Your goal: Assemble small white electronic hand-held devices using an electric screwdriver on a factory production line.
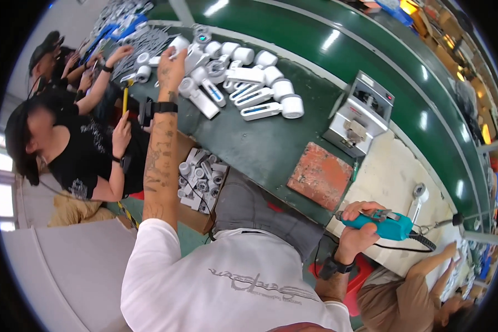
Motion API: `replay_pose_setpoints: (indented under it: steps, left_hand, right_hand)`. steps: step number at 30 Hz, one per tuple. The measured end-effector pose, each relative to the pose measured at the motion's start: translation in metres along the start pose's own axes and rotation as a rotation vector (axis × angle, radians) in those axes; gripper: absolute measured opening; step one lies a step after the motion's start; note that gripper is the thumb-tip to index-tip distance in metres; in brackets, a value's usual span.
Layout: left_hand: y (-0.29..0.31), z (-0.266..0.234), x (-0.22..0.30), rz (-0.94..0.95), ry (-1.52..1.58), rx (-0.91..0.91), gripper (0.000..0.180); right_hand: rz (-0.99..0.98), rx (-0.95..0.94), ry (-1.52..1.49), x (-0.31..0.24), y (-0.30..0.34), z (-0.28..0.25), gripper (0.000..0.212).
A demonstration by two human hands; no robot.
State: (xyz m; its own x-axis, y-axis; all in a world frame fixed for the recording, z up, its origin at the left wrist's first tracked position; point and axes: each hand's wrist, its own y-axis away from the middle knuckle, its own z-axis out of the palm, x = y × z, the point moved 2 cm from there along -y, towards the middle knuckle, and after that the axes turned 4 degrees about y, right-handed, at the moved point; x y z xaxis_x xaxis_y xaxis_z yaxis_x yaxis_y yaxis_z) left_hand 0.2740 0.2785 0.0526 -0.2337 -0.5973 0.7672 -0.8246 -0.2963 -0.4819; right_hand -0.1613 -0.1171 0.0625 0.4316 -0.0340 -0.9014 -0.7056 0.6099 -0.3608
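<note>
My left hand [171, 65] stretches to the far left of the bench, its fingers closed round a white plastic part with a rounded end [179, 43]. Around it lie several white devices [255, 99], each with a round head and a flat handle, some with a blue strip. On the right, my right hand [361, 235] grips a teal electric screwdriver [392, 226] with a coiled black cord. The tool lies sideways in my palm, its narrow end toward the left.
A worn reddish board [321, 176] lies near the bench's front edge, beside a grey metal machine [361, 113]. Another white device [418, 200] rests on the pale surface at right. A cardboard box of white parts [200, 180] stands below the bench. Co-workers sit at both sides; one holds a yellow-handled hammer [125, 98].
</note>
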Motion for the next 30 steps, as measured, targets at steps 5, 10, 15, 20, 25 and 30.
replay_pose_setpoints:
  steps: [5,10,15,20,25,30]
  left_hand:
    - [0.103,0.05,0.159,0.497,0.375,-0.108,0.03]
    - [0.275,0.138,0.292,0.437,0.521,-0.895,0.025]
    - [0.477,0.266,0.358,0.391,0.731,-1.343,0.041]
    - [0.539,0.304,0.419,0.382,0.293,-1.386,0.062]
    - [0.549,0.323,0.419,0.432,0.212,-1.361,0.06]
    - [0.498,0.283,0.397,0.447,0.31,-1.304,0.047]
  right_hand:
    - [0.211,0.089,0.058,0.004,0.013,-0.013,0.026]
    - [0.172,-0.002,0.201,0.001,0.012,-0.028,0.044]
    - [0.192,0.064,0.13,-0.021,0.022,-0.047,0.04]
    - [0.24,0.127,0.143,-0.041,0.04,-0.059,0.043]
    - [0.269,0.126,0.068,-0.049,0.044,-0.069,0.039]
    - [0.213,0.177,0.184,-0.049,0.041,-0.071,0.055]
